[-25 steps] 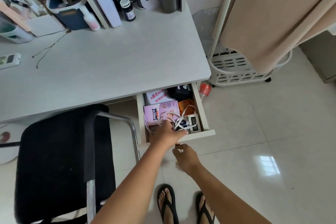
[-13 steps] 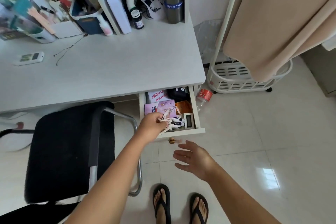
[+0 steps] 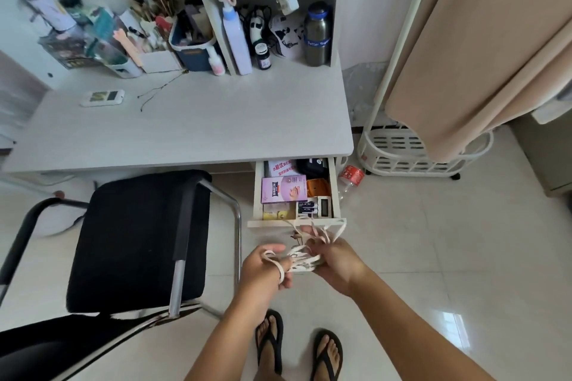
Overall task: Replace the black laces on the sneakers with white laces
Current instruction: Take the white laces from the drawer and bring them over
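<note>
One open drawer (image 3: 297,223) under a white desk (image 3: 185,127), tiled floor (image 3: 433,257).

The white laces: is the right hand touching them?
Touching. The head view shows the right hand gripping the white laces, loops draped over its fingers.

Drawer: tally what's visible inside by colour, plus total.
Counting only what is distinguishable in the open drawer:
Pink: 2, the front box and the box behind it
Black: 1, a pouch
Orange: 1, a packet
Yellow: 1, a box
Grey: 1, a gadget with a display
Total: 6
The white laces are out, held by both hands.
</note>
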Demonstrator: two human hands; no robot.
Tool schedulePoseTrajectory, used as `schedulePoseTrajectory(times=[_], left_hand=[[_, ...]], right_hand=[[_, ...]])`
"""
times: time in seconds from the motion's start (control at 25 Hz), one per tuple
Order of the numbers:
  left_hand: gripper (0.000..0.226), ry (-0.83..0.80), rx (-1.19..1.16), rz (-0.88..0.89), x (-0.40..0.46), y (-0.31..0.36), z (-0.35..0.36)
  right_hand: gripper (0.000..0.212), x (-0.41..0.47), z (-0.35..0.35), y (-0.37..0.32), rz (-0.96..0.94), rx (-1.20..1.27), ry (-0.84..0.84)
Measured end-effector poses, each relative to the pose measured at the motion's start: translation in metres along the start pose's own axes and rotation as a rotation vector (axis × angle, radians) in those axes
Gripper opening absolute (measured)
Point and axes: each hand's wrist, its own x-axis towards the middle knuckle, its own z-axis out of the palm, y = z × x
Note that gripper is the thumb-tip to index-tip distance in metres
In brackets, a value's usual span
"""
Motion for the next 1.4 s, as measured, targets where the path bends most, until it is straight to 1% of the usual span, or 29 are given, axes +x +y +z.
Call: schedulePoseTrajectory(times=[0.04,0.08,0.12,0.16,0.24,0.32,0.4,0.48,0.52,0.6,0.64,0.68,0.72,0.76,0.8,0.84,0.88,0.92,0.96,1.04,1.08,1.16,1.24,1.28,1.4], left_hand=[[0.013,0.087,0.021,0.041,0.001,-0.001,-0.003],[0.014,0.126,0.062,0.090,0.001,-0.001,-0.006],[0.015,0.120,0.104,0.144,0.000,-0.002,-0.008],[0.016,0.078,0.149,0.196,-0.002,0.000,-0.008],[0.021,-0.079,0.247,0.290,-0.008,0.005,-0.004],[0.036,-0.213,0.369,0.412,-0.011,0.013,0.001],[0.048,-0.256,0.397,0.475,-0.006,0.019,0.005],[0.056,-0.271,0.420,0.527,-0.001,0.014,0.011],[0.062,-0.256,0.489,0.573,0.001,0.010,0.015],[0.076,-0.219,0.691,0.647,0.007,-0.001,0.020],[0.075,-0.213,0.683,0.661,0.014,-0.007,0.018],[0.070,-0.183,0.570,0.616,0.024,-0.010,0.015],[0.060,-0.103,0.347,0.480,0.034,-0.010,0.011],[0.048,-0.007,0.065,0.251,0.050,-0.007,0.007],[0.037,0.025,-0.200,-0.019,0.068,-0.004,0.003],[0.032,-0.020,-0.428,-0.255,0.085,-0.003,0.002],[0.036,-0.088,-0.572,-0.382,0.100,-0.001,0.000],[0.044,-0.144,-0.656,-0.434,0.110,0.002,-0.002],[0.052,-0.186,-0.705,-0.450,0.119,0.007,-0.005],[0.059,-0.222,-0.778,-0.459,0.134,0.019,-0.008],[0.059,-0.211,-0.821,-0.470,0.145,0.025,-0.010],[0.059,-0.160,-0.869,-0.483,0.168,0.044,-0.007],[0.059,-0.122,-0.878,-0.499,0.190,0.071,0.004],[0.059,-0.110,-0.880,-0.501,0.200,0.085,0.010],[0.055,-0.093,-0.899,-0.507,0.227,0.121,0.020]], right_hand=[[0.034,-0.008,-0.004,0.002,-0.001,-0.164,0.037],[0.027,-0.017,-0.007,0.005,0.007,-0.292,0.033],[0.020,-0.026,-0.007,0.005,0.028,-0.366,-0.018],[0.026,-0.033,-0.006,0.004,0.062,-0.369,-0.095],[0.046,-0.045,-0.001,-0.004,0.170,-0.359,-0.246],[0.056,-0.048,0.004,-0.013,0.233,-0.399,-0.341],[0.056,-0.044,0.007,-0.020,0.215,-0.315,-0.308],[0.049,-0.034,0.011,-0.020,0.185,-0.070,-0.232],[0.046,-0.029,0.014,-0.019,0.179,0.050,-0.179],[0.035,-0.017,0.020,-0.013,0.171,0.233,-0.020],[0.029,-0.008,0.021,-0.012,0.149,0.313,0.070],[0.024,-0.001,0.018,-0.013,0.122,0.376,0.168],[0.021,0.005,0.012,-0.016,0.100,0.426,0.271],[0.021,0.013,0.005,-0.020,0.088,0.445,0.354],[0.023,0.021,-0.002,-0.023,0.094,0.401,0.409],[0.028,0.028,-0.007,-0.026,0.121,0.303,0.458],[0.033,0.036,-0.012,-0.027,0.169,0.176,0.507],[0.036,0.041,-0.014,-0.027,0.235,0.064,0.540],[0.038,0.046,-0.015,-0.025,0.306,-0.001,0.550],[0.036,0.056,-0.013,-0.026,0.400,-0.051,0.553],[0.033,0.064,-0.010,-0.027,0.411,-0.046,0.559],[0.028,0.088,0.002,-0.036,0.324,0.049,0.546],[0.027,0.119,0.018,-0.053,0.206,0.199,0.496],[0.025,0.135,0.026,-0.065,0.175,0.258,0.476],[0.027,0.172,0.046,-0.096,0.176,0.359,0.445]])
